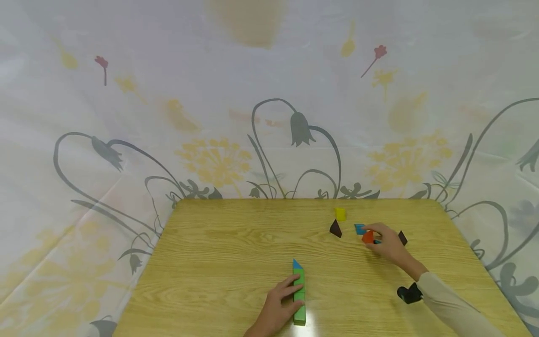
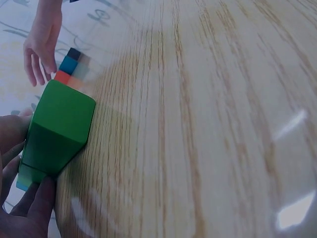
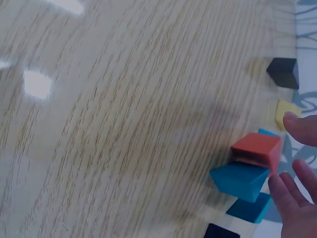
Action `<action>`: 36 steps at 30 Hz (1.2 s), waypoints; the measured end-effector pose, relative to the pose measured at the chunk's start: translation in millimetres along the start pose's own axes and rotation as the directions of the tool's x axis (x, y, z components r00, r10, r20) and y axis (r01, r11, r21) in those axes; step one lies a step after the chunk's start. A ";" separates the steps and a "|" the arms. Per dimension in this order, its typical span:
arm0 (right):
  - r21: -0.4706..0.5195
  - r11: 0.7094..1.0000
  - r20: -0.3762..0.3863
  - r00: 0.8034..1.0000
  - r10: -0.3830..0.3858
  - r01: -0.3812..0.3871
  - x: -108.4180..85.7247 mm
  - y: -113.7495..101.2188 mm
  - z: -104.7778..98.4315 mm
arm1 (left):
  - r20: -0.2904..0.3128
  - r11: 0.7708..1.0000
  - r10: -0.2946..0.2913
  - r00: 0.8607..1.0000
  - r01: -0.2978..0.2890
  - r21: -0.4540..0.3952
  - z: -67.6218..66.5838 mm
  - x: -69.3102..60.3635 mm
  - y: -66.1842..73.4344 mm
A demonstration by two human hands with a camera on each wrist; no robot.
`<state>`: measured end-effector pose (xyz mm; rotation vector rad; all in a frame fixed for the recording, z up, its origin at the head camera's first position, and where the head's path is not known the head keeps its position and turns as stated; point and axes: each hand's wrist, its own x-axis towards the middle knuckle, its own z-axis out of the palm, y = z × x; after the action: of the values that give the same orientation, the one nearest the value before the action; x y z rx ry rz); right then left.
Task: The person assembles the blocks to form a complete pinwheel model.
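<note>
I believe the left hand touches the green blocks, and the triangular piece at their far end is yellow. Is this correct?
One detail is wrong: the triangular piece at the far end of the green blocks is blue, not yellow, as the head view shows. The left hand does touch the green blocks, as you say.

Green blocks (image 1: 300, 296) in line, red block (image 1: 368, 237) apart
</note>
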<state>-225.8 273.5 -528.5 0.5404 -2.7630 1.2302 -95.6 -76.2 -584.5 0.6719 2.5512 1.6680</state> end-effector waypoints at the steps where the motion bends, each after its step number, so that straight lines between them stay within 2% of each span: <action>1: 0.002 1.000 0.003 1.000 0.008 -0.008 0.3 1.9 -0.1 | 0.000 1.000 0.001 1.000 -0.001 0.001 0.0 0.0 -0.3; 14: -0.036 0.990 -0.002 0.991 0.137 -0.137 4.8 19.2 4.6 | -0.002 0.999 -0.020 1.000 0.020 -0.028 0.6 -0.1 -1.0; 21: -0.088 0.988 -0.038 0.991 0.126 -0.129 7.8 22.6 8.1 | 0.009 0.999 -0.035 0.999 0.035 -0.040 0.0 0.6 -0.5; 28: -0.113 0.982 -0.032 0.989 0.147 -0.150 7.4 17.9 14.0 | 0.018 0.998 -0.039 0.999 0.040 -0.044 -0.3 -0.2 -0.4; 36: -0.137 0.973 -0.115 0.979 0.170 -0.185 5.4 16.7 21.6 | 0.011 0.999 -0.030 0.999 0.031 -0.036 -0.8 0.7 -0.9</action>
<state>-234.9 266.5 -553.9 0.2147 -2.8348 1.0386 -96.8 -76.9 -584.8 0.6348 2.5045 1.6919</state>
